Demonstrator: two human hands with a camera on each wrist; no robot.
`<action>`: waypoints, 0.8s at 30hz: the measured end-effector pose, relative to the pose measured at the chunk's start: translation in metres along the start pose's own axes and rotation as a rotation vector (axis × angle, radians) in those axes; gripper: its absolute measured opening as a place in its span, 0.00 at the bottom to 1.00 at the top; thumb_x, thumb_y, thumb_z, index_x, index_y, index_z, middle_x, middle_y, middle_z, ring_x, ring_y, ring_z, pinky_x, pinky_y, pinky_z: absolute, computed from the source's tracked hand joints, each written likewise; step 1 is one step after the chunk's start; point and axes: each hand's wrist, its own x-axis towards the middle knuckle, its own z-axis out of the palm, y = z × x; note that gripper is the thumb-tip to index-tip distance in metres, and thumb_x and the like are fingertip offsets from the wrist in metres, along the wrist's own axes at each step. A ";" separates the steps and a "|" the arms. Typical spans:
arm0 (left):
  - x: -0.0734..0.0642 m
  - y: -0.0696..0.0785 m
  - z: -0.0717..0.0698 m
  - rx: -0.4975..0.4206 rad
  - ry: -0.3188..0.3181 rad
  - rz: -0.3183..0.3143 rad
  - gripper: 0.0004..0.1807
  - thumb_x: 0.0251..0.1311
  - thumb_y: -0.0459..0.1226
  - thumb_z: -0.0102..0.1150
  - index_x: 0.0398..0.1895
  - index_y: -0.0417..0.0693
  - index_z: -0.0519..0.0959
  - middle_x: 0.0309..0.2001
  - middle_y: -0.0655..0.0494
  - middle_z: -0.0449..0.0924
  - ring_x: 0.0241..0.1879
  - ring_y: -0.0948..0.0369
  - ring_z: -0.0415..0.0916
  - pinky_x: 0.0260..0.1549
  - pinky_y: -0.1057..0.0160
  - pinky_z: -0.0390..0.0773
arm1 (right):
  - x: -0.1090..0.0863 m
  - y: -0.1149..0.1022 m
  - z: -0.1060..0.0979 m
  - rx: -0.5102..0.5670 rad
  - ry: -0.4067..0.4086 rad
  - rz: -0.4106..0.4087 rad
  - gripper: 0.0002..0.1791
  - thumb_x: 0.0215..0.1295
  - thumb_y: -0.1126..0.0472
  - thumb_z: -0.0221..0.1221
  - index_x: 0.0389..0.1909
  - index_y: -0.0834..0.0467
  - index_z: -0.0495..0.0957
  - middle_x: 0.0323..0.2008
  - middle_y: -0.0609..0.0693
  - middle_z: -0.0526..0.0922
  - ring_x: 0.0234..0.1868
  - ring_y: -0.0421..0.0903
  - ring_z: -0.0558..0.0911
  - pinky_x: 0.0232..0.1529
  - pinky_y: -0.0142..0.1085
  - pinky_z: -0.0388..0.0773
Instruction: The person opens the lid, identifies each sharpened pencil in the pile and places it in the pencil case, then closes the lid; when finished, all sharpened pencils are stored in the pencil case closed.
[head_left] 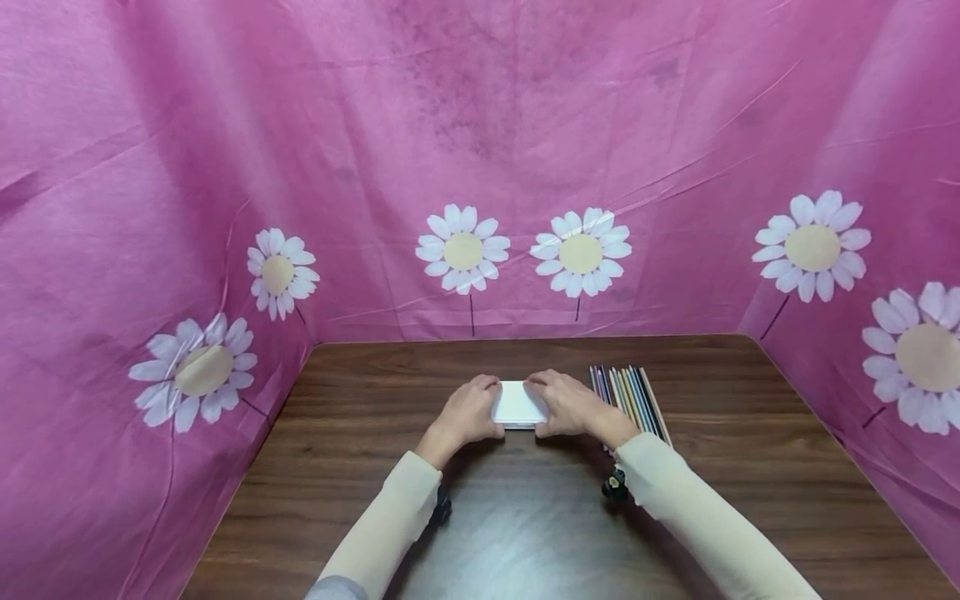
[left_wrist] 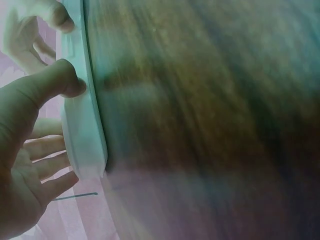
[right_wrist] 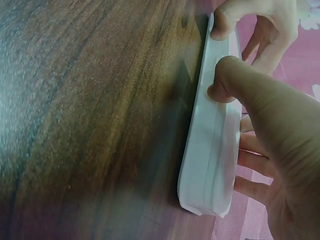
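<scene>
A flat white case with rounded corners lies on the brown wooden table, between both hands. My left hand grips its left end, thumb on the near side and fingers reaching to the far side. At the right end, my right hand holds it the same way. In the left wrist view the thumb presses the long side of the case, and a seam line runs along that side. The right wrist view has the right thumb on the same side of the case.
Right of the case, a row of several coloured pencils lies side by side, partly behind the right forearm. Pink cloth with white daisies hangs behind the table and along both sides. Dark wrist devices hang under the sleeves.
</scene>
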 end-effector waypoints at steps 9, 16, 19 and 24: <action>-0.004 -0.001 -0.001 -0.040 0.016 0.027 0.41 0.48 0.45 0.83 0.65 0.36 0.80 0.67 0.43 0.80 0.70 0.50 0.75 0.69 0.54 0.80 | 0.000 0.001 0.000 0.014 0.014 -0.010 0.45 0.48 0.48 0.76 0.67 0.66 0.79 0.65 0.63 0.82 0.65 0.60 0.81 0.65 0.54 0.84; -0.001 -0.004 -0.003 -0.098 0.001 0.031 0.42 0.48 0.43 0.83 0.66 0.35 0.78 0.69 0.42 0.79 0.72 0.48 0.73 0.73 0.53 0.77 | 0.002 0.003 -0.007 0.044 -0.028 0.006 0.43 0.52 0.48 0.75 0.68 0.65 0.79 0.66 0.62 0.82 0.66 0.60 0.81 0.65 0.53 0.84; -0.001 -0.007 -0.002 -0.150 -0.025 0.008 0.45 0.50 0.44 0.81 0.72 0.36 0.74 0.73 0.42 0.75 0.75 0.47 0.70 0.76 0.52 0.73 | 0.004 0.005 -0.010 0.072 -0.056 0.031 0.41 0.54 0.48 0.73 0.68 0.63 0.79 0.67 0.61 0.82 0.66 0.59 0.82 0.64 0.53 0.85; -0.007 -0.016 0.002 -0.329 -0.037 -0.041 0.53 0.53 0.42 0.80 0.80 0.34 0.64 0.81 0.36 0.62 0.83 0.41 0.56 0.82 0.45 0.63 | 0.006 0.008 -0.014 0.147 -0.096 0.068 0.37 0.59 0.47 0.71 0.68 0.60 0.79 0.70 0.60 0.80 0.66 0.59 0.82 0.65 0.54 0.84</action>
